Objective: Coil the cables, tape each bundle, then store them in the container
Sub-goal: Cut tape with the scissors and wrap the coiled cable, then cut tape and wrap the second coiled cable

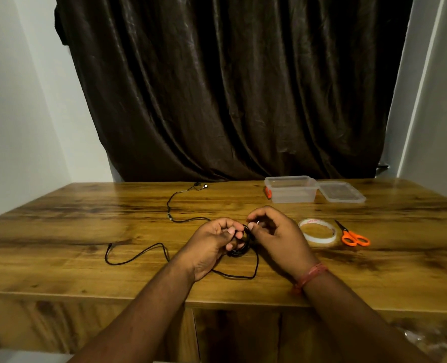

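Note:
A thin black cable (136, 254) lies in loose loops on the wooden table (86, 231), one strand running back to small earbud ends (201, 185) near the curtain. Part of it is wound into a small black coil (239, 251) between my hands. My left hand (214, 244) grips the coil with curled fingers. My right hand (272, 233) pinches the cable at the coil's top edge. A clear plastic container (291, 189) stands open at the back right. A roll of tape (318, 231) lies right of my right hand.
The container's clear lid (341, 192) lies beside it on the right. Orange-handled scissors (352, 235) lie right of the tape. A dark curtain (230, 87) hangs behind the table. White walls close in on both sides.

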`<state>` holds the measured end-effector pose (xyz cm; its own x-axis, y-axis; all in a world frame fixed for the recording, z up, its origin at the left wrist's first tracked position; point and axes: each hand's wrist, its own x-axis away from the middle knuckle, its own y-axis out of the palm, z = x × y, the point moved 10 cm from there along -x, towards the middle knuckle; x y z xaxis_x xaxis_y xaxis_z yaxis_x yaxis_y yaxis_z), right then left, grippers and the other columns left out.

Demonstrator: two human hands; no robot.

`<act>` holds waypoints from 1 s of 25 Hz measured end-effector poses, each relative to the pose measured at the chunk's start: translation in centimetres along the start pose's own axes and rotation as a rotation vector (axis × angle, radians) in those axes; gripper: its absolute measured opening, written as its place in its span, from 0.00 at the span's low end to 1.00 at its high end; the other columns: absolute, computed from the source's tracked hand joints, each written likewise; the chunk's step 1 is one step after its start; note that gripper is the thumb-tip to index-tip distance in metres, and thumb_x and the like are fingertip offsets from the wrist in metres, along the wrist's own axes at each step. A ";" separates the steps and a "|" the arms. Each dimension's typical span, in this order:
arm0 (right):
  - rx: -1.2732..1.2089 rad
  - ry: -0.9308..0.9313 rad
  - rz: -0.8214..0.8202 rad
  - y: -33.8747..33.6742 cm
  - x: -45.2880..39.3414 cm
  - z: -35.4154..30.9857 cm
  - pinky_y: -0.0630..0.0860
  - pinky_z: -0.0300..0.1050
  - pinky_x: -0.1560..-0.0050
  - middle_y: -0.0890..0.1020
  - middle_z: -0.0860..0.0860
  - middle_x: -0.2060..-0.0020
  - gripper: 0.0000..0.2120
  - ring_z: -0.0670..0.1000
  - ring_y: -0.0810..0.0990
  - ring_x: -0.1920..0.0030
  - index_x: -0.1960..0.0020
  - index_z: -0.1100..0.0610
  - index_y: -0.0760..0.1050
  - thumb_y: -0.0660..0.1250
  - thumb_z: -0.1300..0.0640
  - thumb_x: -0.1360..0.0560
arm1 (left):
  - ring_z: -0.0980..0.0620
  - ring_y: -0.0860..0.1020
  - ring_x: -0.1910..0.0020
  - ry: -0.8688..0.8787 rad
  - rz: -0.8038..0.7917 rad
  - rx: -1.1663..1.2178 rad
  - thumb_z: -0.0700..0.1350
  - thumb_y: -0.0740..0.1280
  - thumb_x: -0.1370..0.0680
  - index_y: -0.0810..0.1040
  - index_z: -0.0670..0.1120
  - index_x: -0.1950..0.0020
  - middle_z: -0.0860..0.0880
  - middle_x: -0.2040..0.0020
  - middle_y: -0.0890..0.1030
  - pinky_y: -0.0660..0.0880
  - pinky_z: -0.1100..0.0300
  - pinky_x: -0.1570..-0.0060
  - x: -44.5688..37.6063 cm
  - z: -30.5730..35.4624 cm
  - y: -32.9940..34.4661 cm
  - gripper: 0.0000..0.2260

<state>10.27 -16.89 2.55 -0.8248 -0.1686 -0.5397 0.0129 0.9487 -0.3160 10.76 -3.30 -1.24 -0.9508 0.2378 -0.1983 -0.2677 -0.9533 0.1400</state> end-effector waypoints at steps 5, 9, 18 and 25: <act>0.136 0.096 0.390 -7.8 0.1 2.4 0.77 0.48 0.47 0.80 0.47 0.50 0.09 0.48 0.79 0.48 0.49 0.48 0.76 0.67 0.62 0.23 | 0.57 0.71 0.70 -0.015 0.052 0.044 0.32 0.58 0.19 0.77 0.39 0.51 0.48 0.63 0.78 0.77 0.62 0.61 0.1 0.1 -0.6 0.09; 0.551 0.174 0.265 -10.4 0.1 4.1 0.72 0.49 0.46 0.79 0.52 0.50 0.09 0.55 0.75 0.46 0.48 0.53 0.76 0.70 0.60 0.27 | 0.55 0.74 0.68 0.040 0.117 0.052 0.32 0.56 0.18 0.77 0.39 0.50 0.47 0.62 0.77 0.75 0.59 0.57 0.1 0.7 -1.4 0.10; 1.096 0.306 -0.018 -7.6 1.0 5.1 0.68 0.52 0.36 0.80 0.49 0.43 0.13 0.55 0.74 0.40 0.44 0.48 0.79 0.64 0.49 0.27 | 0.57 0.77 0.56 0.124 0.403 -0.334 0.42 0.63 0.19 0.79 0.46 0.46 0.53 0.52 0.81 0.73 0.70 0.58 0.9 2.1 -2.9 0.06; 0.693 -0.098 -0.118 -0.6 0.2 1.3 0.73 0.47 0.47 0.75 0.43 0.51 0.07 0.47 0.74 0.51 0.46 0.48 0.75 0.62 0.53 0.23 | 0.61 0.77 0.52 0.197 0.345 -0.732 0.50 0.69 0.22 0.76 0.50 0.42 0.55 0.48 0.78 0.72 0.74 0.57 0.8 2.5 -1.5 0.11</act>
<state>10.83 -17.85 1.60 -0.7888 -0.3139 -0.5284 0.3097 0.5397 -0.7829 9.99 -1.20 0.84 -0.8979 -0.0617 -0.4358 0.2672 -0.8632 -0.4283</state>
